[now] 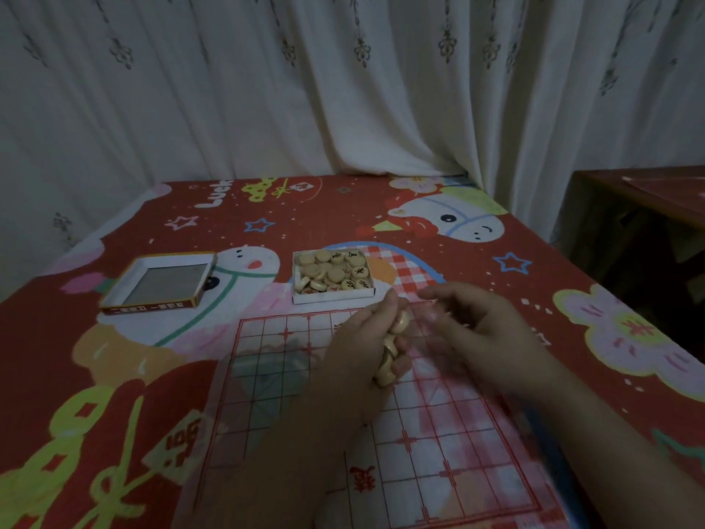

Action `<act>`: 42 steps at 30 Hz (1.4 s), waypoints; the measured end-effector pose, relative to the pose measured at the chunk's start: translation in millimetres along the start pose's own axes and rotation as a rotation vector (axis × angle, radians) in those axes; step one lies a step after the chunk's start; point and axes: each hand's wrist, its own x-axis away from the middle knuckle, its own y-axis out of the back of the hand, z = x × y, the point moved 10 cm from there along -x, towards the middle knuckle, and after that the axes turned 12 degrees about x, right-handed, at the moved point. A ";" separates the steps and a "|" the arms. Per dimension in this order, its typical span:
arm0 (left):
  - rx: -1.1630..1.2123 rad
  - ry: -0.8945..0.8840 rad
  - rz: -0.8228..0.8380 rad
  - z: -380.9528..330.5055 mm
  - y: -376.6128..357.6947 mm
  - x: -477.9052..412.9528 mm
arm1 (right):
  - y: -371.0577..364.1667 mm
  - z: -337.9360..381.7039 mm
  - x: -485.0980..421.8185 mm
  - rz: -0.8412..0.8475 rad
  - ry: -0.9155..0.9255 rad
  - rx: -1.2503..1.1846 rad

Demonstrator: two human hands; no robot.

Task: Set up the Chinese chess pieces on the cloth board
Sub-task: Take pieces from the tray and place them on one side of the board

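Note:
The thin cloth board [290, 406] with a red grid lies on the table in front of me. My left hand [362, 360] is above its middle and grips several pale wooden chess pieces [393, 349] stacked in the palm. My right hand [484, 330] hovers just to the right, blurred, with fingers loosely curled toward the pieces; I cannot see anything held in it. Beyond the board stands the white box tray [332, 297] holding several more round pieces [328, 273], some showing black or red characters.
The box lid [152, 299] lies upturned at the left of the tray. A red tablecloth [572, 284] with cartoon prints covers the table. A white curtain [343, 89] hangs behind, and a dark wooden piece of furniture [641, 223] stands at the right.

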 end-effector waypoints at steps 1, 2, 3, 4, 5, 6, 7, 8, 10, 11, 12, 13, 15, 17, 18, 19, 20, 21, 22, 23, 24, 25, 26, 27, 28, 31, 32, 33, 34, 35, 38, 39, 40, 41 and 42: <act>-0.043 -0.033 0.006 -1.6 -0.8 0.4 | -10.7 6.7 1.1 0.039 0.035 -0.034; -0.080 -0.062 0.012 -3.2 -1.1 0.5 | -18.6 11.3 1.4 0.065 0.070 -0.073; -0.104 -0.084 0.010 -4.8 -0.3 0.4 | -23.7 13.2 1.0 0.082 0.085 -0.120; -0.119 -0.100 -0.001 -7.0 1.5 0.8 | -25.9 12.1 0.4 0.086 0.083 -0.182; -0.129 -0.117 -0.017 -9.8 3.6 0.9 | -26.7 10.5 0.0 0.084 0.067 -0.249; -0.134 -0.131 -0.029 -12.3 5.5 1.3 | -26.9 9.0 0.0 0.073 0.043 -0.305; -0.135 -0.144 -0.037 -14.4 6.3 1.8 | -26.4 7.6 0.5 0.063 0.020 -0.344; -0.131 -0.155 -0.042 -15.5 7.5 2.1 | -25.7 6.2 0.6 0.048 0.002 -0.364; -0.117 -0.161 -0.046 -15.9 8.0 2.5 | -25.4 0.6 -0.8 0.032 -0.028 -0.365; -0.108 -0.161 -0.047 -15.4 8.4 2.1 | -25.2 -1.9 -1.7 0.027 -0.033 -0.366; -0.093 -0.161 -0.045 -15.1 8.8 1.3 | -24.8 -4.6 -2.6 0.022 -0.037 -0.368; -0.082 -0.160 -0.041 -15.0 8.2 1.1 | -23.9 -8.0 -3.3 0.013 -0.045 -0.367; -0.104 -0.160 -0.035 -14.9 7.0 0.7 | -20.0 -12.4 -3.1 -0.020 -0.071 -0.364; -0.148 -0.166 -0.032 -14.5 5.7 1.3 | -18.7 -12.5 -3.0 -0.026 -0.084 -0.350; -0.154 -0.164 -0.042 -14.1 6.6 1.3 | -19.3 -11.2 -3.6 -0.016 -0.081 -0.340; -0.144 -0.157 -0.062 -13.6 8.4 1.3 | -18.6 -11.1 -4.2 -0.014 -0.087 -0.340; -0.120 -0.146 -0.092 -13.2 11.1 0.6 | -15.4 -12.2 -4.7 -0.029 -0.100 -0.348; -0.081 -0.130 -0.125 -13.0 14.9 -0.6 | -9.8 -15.5 -4.9 -0.064 -0.127 -0.359; -0.033 -0.106 -0.157 -12.3 19.1 -2.1 | -2.4 -21.0 -4.8 -0.104 -0.162 -0.367; 0.029 -0.077 -0.179 -11.3 22.4 -3.2 | 4.4 -26.5 -4.4 -0.133 -0.199 -0.377; 0.104 -0.052 -0.189 -10.7 25.2 -4.9 | 10.6 -32.3 -3.9 -0.150 -0.230 -0.388; 0.178 -0.036 -0.186 -11.3 26.6 -6.5 | 15.9 -35.8 -3.0 -0.163 -0.252 -0.408; 0.224 -0.030 -0.181 -12.6 28.2 -7.6 | 21.1 -39.8 -2.6 -0.181 -0.264 -0.401; 0.241 -0.032 -0.181 -14.7 29.8 -8.5 | 26.1 -42.1 -2.0 -0.199 -0.274 -0.357; 0.242 -0.042 -0.188 -16.6 32.2 -9.3 | 29.7 -42.9 -1.7 -0.215 -0.276 -0.287; 0.240 -0.082 -0.213 -21.6 39.8 -11.7 | 23.1 -36.8 -1.7 -0.186 -0.251 -0.169; 0.241 -0.095 -0.210 -23.7 41.1 -12.4 | 17.3 -36.4 -2.2 -0.158 -0.244 -0.142; 0.241 -0.108 -0.201 -26.1 41.9 -13.2 | 11.3 -35.5 -3.2 -0.128 -0.234 -0.110; 0.241 -0.121 -0.192 -28.5 43.1 -14.2 | 6.1 -33.3 -4.8 -0.102 -0.211 -0.067; 0.239 -0.131 -0.184 -31.4 44.1 -14.2 | 2.4 -29.2 -6.1 -0.084 -0.182 -0.012; 0.210 -0.147 -0.193 -35.5 50.3 -15.7 | -10.1 -19.6 -10.0 -0.056 -0.133 0.105; 0.209 -0.149 -0.205 -35.5 52.5 -15.5 | -16.1 -18.6 -10.8 -0.035 -0.131 0.132; 0.217 -0.152 -0.219 -35.1 55.1 -15.9 | -22.9 -16.9 -12.2 -0.014 -0.122 0.185; 0.226 -0.153 -0.232 -34.4 57.0 -15.5 | -28.6 -13.6 -13.3 0.002 -0.112 0.254; 0.228 -0.155 -0.244 -34.0 58.6 -15.4 | -33.2 -10.3 -15.3 0.010 -0.105 0.313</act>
